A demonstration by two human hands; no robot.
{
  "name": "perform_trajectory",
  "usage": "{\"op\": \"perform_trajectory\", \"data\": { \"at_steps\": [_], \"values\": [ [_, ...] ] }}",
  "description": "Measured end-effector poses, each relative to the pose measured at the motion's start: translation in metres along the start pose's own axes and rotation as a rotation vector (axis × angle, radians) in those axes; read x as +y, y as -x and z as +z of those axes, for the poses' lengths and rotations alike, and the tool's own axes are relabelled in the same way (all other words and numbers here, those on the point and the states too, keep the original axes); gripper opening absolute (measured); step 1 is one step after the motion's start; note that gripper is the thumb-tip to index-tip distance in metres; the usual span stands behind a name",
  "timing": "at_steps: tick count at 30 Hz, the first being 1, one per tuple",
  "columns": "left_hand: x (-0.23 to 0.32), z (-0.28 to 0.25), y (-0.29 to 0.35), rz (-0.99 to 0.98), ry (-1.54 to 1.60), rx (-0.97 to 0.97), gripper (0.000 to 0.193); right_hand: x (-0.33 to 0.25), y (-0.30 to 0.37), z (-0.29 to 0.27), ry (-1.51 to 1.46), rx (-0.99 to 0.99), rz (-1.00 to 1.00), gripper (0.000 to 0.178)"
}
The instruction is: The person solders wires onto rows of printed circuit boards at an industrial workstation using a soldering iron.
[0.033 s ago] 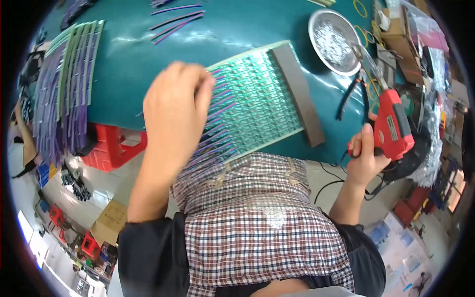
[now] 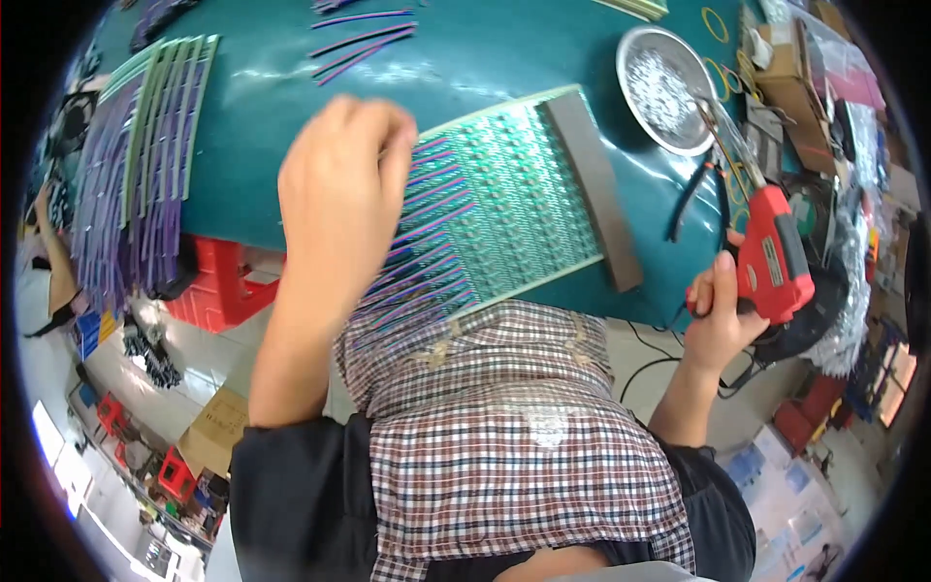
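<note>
A green circuit board panel lies at a slant on the table in front of me, with rows of small parts on it. Purple and blue wires stick out in a row from its left side, and a dark grey bar rests along its right edge. My left hand is raised over the wire side, fingers curled toward the thumb and slightly blurred; what they pinch, if anything, is hidden. My right hand grips a red soldering gun, its long metal tip pointing toward a metal bowl of silvery bits.
Pliers lie below the bowl. Several wired strips rest at the table's left edge, loose wires farther back. A red stool stands left below the table. Boxes and plastic bags crowd the right side.
The view has shifted slightly, so the panel and bowl sit a little farther right. My left hand has moved slightly up and away from the wires. The right hand still grips the soldering gun.
</note>
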State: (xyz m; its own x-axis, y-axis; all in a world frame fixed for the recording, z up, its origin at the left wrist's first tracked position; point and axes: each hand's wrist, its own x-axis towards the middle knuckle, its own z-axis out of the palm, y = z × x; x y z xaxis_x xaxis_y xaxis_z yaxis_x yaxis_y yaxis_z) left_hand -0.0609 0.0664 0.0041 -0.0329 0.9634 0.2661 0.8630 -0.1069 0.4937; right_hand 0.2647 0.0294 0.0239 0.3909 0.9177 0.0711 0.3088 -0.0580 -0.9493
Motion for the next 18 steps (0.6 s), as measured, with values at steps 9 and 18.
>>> {"op": "perform_trajectory", "data": {
  "at_steps": [9, 18],
  "values": [
    [-0.056, 0.017, -0.047, -0.038, -0.024, -0.104, 0.017, -0.002, 0.033, -0.014, -0.110, -0.186, -0.029, 0.029],
    [-0.027, -0.008, -0.045, -0.145, 0.069, -0.071, 0.013, -0.009, 0.059, -0.010, -0.060, -0.304, 0.065, 0.029]
  ]
}}
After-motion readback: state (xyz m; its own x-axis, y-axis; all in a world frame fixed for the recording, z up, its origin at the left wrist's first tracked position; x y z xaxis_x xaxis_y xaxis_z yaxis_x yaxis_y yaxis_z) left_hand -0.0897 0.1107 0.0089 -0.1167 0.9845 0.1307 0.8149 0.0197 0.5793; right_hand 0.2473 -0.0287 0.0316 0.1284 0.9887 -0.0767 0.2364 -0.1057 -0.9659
